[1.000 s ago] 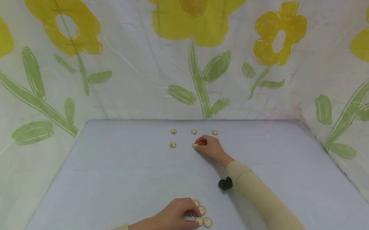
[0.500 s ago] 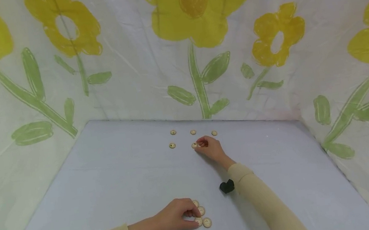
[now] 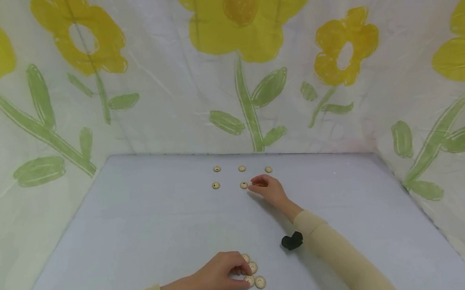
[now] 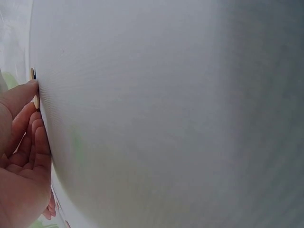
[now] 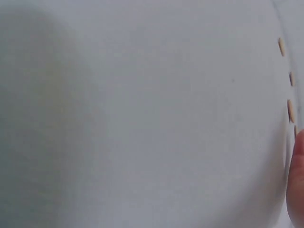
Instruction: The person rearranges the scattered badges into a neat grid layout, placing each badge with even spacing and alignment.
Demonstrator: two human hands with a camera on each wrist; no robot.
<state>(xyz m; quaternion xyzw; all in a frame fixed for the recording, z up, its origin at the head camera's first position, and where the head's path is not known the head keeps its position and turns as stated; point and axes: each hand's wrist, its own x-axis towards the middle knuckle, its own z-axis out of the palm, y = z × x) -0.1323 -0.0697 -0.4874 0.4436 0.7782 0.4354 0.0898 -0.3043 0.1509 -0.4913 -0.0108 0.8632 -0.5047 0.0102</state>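
In the head view my left hand [image 3: 220, 275] rests low on the table, thumb and forefinger pinching a round wooden button [image 3: 249, 281]. Further wooden buttons lie against it, among them one [image 3: 260, 282] to its right. The left wrist view shows the thumb and fingers of the left hand [image 4: 26, 137] at the button's edge [image 4: 36, 102]. Farther up, my right hand [image 3: 270, 189] holds nothing; its fingertips are just right of a wooden button [image 3: 244, 185] lying flat. The right wrist view catches only part of the right hand [image 5: 297, 183].
More buttons lie in two spaced rows near the far edge: one at back left [image 3: 216, 169], one at back middle [image 3: 242, 168], one at back right [image 3: 268, 169] and one at front left [image 3: 216, 185]. A flowered cloth [image 3: 165, 100] hangs behind the white table [image 3: 160, 233].
My right hand has let go of the button in the front row and drawn slightly right. The button stays on the table. The left hand keeps its place.
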